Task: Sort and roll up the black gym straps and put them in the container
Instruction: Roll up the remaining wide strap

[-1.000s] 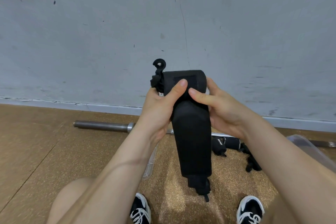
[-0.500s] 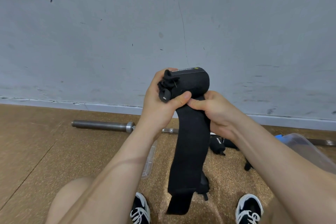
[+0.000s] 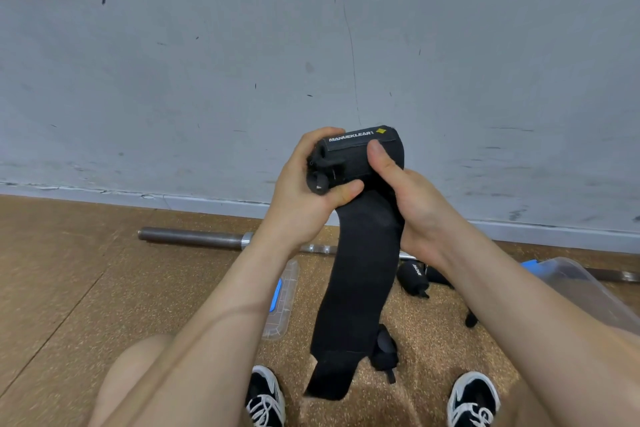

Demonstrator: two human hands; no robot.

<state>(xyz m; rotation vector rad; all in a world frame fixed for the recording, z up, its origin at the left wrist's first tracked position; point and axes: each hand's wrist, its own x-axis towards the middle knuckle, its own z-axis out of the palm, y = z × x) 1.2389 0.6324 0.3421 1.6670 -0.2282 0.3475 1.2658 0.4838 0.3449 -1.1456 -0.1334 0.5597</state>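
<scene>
I hold a wide black gym strap (image 3: 360, 274) up in front of the wall, its top end wound into a roll with white lettering. My left hand (image 3: 301, 194) grips the roll's left end, thumb under it. My right hand (image 3: 408, 198) grips the right side, thumb pressed on the roll. The loose tail hangs down to between my shoes. A rolled black strap (image 3: 412, 279) lies on the floor behind my right wrist, and another black strap (image 3: 384, 350) lies behind the hanging tail. The clear plastic container (image 3: 581, 288) sits at the right, partly hidden by my right forearm.
A steel barbell (image 3: 194, 237) lies along the base of the grey wall. A clear lid with a blue clip (image 3: 282, 298) rests on the cork floor under my left forearm. My black-and-white shoes (image 3: 472, 399) are at the bottom edge.
The roll at the top of the strap has been turned further, so the white lettering now faces me. My right thumb has moved up onto the roll. The hanging tail is slightly shorter.
</scene>
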